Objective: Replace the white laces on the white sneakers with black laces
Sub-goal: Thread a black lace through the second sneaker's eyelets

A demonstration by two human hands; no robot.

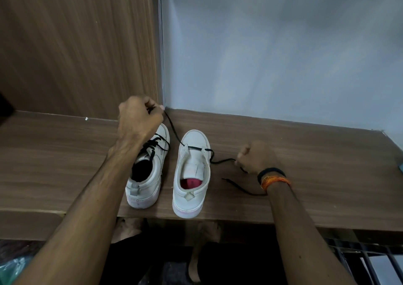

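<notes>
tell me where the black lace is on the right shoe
Head view: the black lace crosses the right shoe's lowest eyelets near the toe, its ends in the left hand and right hand.

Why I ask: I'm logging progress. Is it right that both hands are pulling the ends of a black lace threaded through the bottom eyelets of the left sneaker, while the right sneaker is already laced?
Not quite: the sneakers are swapped. The head view shows the left hand and right hand pulling the black lace through the bottom eyelets of the right sneaker; the left sneaker is already laced.

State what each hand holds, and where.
Both grip one black lace threaded through the right sneaker: left hand its left stretch, right hand its right.
</notes>
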